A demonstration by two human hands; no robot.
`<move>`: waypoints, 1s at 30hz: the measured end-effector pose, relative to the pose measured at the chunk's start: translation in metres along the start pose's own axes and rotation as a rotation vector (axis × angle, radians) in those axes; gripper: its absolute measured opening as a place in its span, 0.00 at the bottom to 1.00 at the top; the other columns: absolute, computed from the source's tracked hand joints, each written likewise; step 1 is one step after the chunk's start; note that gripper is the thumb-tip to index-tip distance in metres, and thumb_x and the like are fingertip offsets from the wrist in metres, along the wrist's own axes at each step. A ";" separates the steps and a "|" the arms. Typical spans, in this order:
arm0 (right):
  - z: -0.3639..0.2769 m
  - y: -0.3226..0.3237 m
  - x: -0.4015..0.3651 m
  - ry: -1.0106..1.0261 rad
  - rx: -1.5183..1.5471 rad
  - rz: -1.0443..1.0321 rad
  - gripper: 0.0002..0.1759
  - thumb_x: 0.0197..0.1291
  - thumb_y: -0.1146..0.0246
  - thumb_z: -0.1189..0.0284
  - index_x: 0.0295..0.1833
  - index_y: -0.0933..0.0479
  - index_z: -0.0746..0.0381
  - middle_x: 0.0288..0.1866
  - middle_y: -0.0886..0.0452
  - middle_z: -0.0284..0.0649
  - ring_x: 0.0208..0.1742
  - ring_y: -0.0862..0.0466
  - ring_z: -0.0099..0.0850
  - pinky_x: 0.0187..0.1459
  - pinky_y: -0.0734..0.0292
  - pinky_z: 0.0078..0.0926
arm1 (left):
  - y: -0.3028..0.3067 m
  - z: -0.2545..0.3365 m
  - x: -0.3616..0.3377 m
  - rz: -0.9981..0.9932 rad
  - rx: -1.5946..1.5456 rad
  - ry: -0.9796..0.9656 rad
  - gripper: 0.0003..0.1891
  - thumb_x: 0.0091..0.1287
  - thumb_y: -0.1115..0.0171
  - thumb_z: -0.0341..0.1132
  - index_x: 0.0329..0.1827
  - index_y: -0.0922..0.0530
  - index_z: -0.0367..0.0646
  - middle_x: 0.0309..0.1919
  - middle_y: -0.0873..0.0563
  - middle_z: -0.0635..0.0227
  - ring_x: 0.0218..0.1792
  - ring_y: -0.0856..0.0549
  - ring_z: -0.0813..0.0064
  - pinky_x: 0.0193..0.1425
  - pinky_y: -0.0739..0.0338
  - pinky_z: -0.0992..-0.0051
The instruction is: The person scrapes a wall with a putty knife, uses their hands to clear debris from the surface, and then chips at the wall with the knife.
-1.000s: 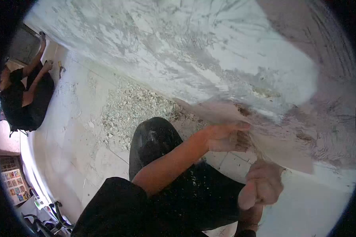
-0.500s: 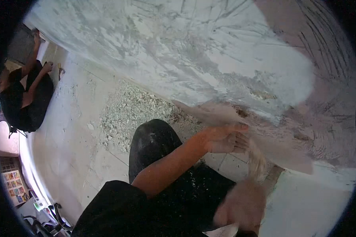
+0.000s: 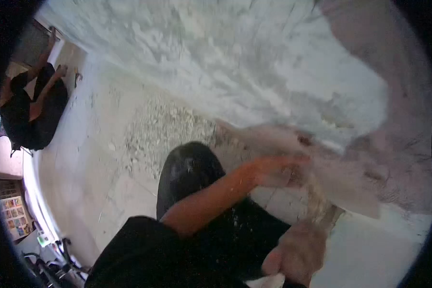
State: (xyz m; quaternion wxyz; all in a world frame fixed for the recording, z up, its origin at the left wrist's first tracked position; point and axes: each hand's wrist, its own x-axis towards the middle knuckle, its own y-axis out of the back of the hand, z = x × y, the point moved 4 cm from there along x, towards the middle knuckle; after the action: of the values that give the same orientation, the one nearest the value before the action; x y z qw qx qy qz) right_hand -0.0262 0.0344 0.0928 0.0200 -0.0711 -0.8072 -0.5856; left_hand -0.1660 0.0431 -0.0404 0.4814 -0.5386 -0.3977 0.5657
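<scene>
My left hand [image 3: 279,170] reaches across my knee to the foot of the patchy, scraped wall [image 3: 216,72]. Its fingers point right and are smeared by motion, so I cannot tell whether they hold anything. A blurred beige streak [image 3: 317,192] runs down from those fingertips toward my right hand. Nearer to me, my right hand [image 3: 297,252] is closed around a tool with a pale flat end [image 3: 269,281], most of it hidden by the fist. The wall's lower edge is a rough brownish band [image 3: 264,137] beside the left fingers.
Plaster crumbs [image 3: 165,129] lie heaped on the tiled floor along the wall. My bent knee [image 3: 189,161] sits between them and my arm. Another person [image 3: 33,110] crouches at the far left by the wall. A pale slab [image 3: 369,249] lies at the lower right.
The view has shifted slightly, and the wall is more blurred. My left hand is a little further right, and my right hand has moved slightly right, covering more of the pale flat end.
</scene>
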 end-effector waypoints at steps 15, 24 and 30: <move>0.001 0.009 0.028 -0.324 -0.316 -0.581 0.07 0.41 0.37 0.69 0.25 0.22 0.61 0.24 0.23 0.47 0.34 0.18 0.43 0.44 0.25 0.34 | 0.003 -0.002 0.005 0.083 0.060 -0.017 0.20 0.65 0.39 0.38 0.55 0.30 0.35 0.48 0.24 0.60 0.52 0.24 0.64 0.63 0.29 0.68; -0.024 0.016 0.004 0.190 -0.179 -0.133 0.14 0.52 0.41 0.69 0.40 0.25 0.69 0.39 0.23 0.45 0.44 0.22 0.39 0.57 0.30 0.36 | -0.004 -0.015 0.002 0.135 -0.039 0.080 0.21 0.64 0.38 0.40 0.55 0.29 0.38 0.48 0.24 0.62 0.51 0.24 0.66 0.63 0.30 0.66; -0.003 -0.015 0.018 0.338 -0.184 0.115 0.08 0.48 0.41 0.70 0.25 0.30 0.63 0.24 0.27 0.40 0.23 0.24 0.37 0.28 0.27 0.36 | -0.002 -0.012 0.008 -0.048 -0.011 0.010 0.29 0.58 0.31 0.43 0.58 0.32 0.38 0.51 0.27 0.59 0.51 0.26 0.65 0.58 0.30 0.69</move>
State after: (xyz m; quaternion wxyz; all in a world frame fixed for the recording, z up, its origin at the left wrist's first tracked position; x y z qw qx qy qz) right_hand -0.0459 0.0284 0.0814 0.1823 -0.0192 -0.7299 -0.6585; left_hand -0.1535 0.0504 -0.0418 0.4939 -0.5342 -0.4114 0.5490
